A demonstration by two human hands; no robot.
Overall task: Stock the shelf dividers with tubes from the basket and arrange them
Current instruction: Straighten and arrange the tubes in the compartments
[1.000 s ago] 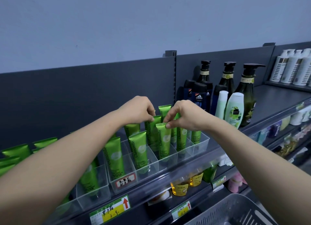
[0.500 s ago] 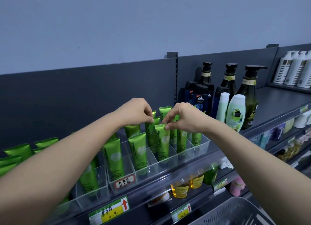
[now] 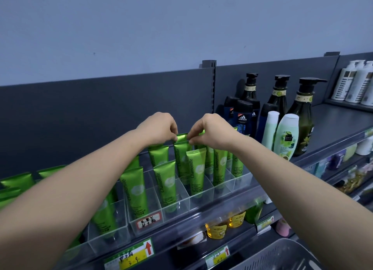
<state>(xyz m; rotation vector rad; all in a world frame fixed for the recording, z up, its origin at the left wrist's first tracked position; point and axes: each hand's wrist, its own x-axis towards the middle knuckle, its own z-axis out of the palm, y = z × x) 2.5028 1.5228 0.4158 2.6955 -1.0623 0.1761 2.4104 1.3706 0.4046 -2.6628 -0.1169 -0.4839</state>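
Two hands on one crimped edge

Across my view runs the dark shelf (image 3: 333, 124), carrying a row of clear dividers (image 3: 201, 197) whose lanes hold green tubes (image 3: 165, 185) standing cap down, crimp up. The grey basket (image 3: 282, 257) sits low in the right corner; I cannot see what is in it. The rear tube (image 3: 181, 154) stands in a middle lane, just behind a front tube (image 3: 196, 169). My left hand (image 3: 159, 128) and right hand (image 3: 212, 130) meet above it. Each has thumb and forefinger closed on the flat crimp at the top, as far as I can tell on the same tube.

I judge these tubes light, soft-walled and glossy, so the body would dent and slip under a squeeze. The crimp is the stiff part and the right place to hold. A pinch there steers the tube upright without squashing it. The acrylic walls look thin, so I would push gently.
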